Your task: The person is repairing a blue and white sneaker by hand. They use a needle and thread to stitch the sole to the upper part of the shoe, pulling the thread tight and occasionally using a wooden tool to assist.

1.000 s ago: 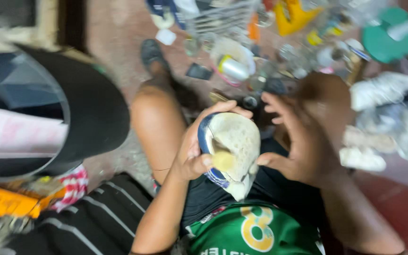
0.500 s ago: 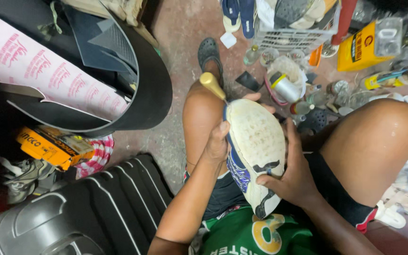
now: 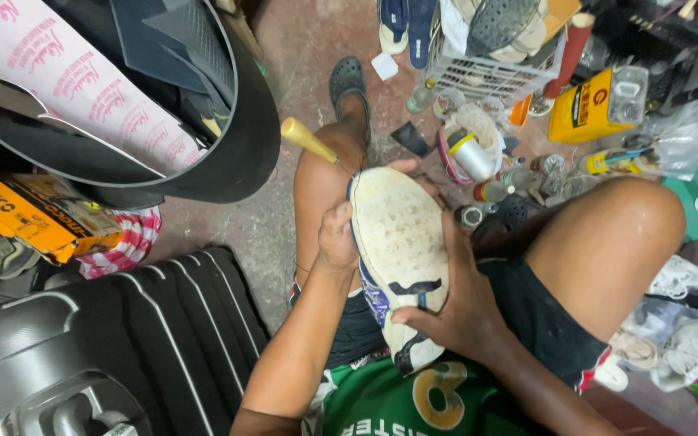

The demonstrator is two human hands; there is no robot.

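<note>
1. Far left, an orange cardboard box lies on the floor beside a red-and-white striped cloth, and a black ribbed hard case fills the lower left corner.
2. Above them sits a big roll of black rubber sheet with a pink-printed white sheet curled inside it.
3. Moving in, a wooden tool handle pokes up by the person's left knee, just beside the toe of the shoe.
4. Centre stage: the left hand is wrapped around the near edge of a sneaker, thumb on the sole.
5. The sneaker is turned worn white sole up, resting on the lap between the thighs, toe pointing away, blue trim along its edge.
6. The right hand clamps the other side near the heel, fingers spread over the sole; both hands are closed on the same shoe.
7. Beyond the toe, a small white can lies in a plastic bag among scattered tins.
8. Upper right, a white wire basket holds sandals, and a yellow rectangular can stands next to it.
</note>
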